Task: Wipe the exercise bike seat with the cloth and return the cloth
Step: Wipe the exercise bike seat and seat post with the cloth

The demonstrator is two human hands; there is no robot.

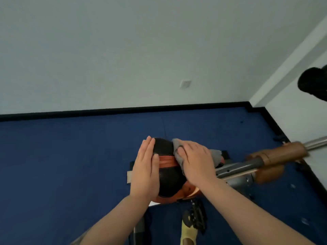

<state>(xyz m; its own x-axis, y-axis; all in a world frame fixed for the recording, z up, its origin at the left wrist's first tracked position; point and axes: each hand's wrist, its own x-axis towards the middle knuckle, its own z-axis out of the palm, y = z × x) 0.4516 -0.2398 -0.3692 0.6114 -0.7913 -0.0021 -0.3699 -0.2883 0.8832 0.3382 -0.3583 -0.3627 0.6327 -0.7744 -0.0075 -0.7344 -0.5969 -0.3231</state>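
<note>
The bike seat is black with an orange-brown band and underside, and sits in the lower middle of the head view. My left hand lies flat against the seat's left side, fingers straight and together, holding nothing. My right hand presses a grey cloth onto the seat's right side. The cloth shows past my fingertips and again behind the hand at the right. Much of the seat's right half is hidden under that hand.
The bike's grey frame tube runs right from the seat to brown padded grips and a silver bar. A black pedal hangs below the seat. Blue floor meets white walls at a black skirting. A black object juts in at right.
</note>
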